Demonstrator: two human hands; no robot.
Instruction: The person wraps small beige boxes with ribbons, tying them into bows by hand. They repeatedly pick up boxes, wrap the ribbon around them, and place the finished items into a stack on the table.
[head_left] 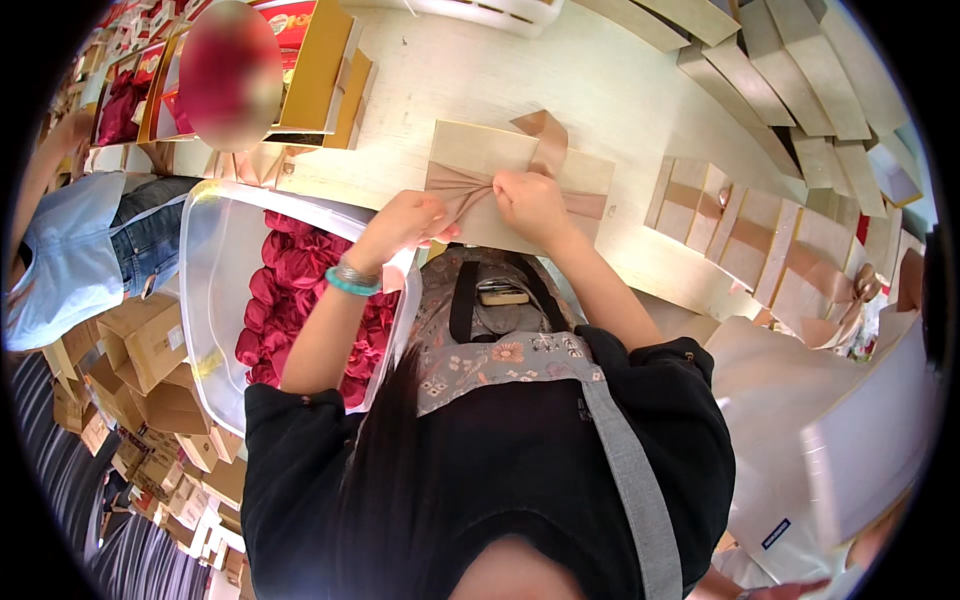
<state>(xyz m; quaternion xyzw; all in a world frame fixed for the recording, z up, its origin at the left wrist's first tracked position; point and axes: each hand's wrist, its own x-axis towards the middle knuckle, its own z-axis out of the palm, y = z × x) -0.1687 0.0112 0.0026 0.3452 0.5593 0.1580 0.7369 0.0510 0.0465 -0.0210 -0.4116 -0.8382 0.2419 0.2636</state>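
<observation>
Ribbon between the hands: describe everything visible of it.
The satin-looking, brownish-pink ribbon lies creased lengthwise across the flat, pale gift box. One length curls past the far edge. The right hand is closed on it near the middle; the left hand is at a nearer strand, its grip unclear.

2 hands (408, 218) (528, 207) at 1 box (475, 150)

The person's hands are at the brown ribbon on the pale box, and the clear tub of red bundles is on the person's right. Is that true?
Not quite: the head view shows the clear tub of red bundles on the person's left. The left hand and right hand are at the brown ribbon on the pale box.
</observation>
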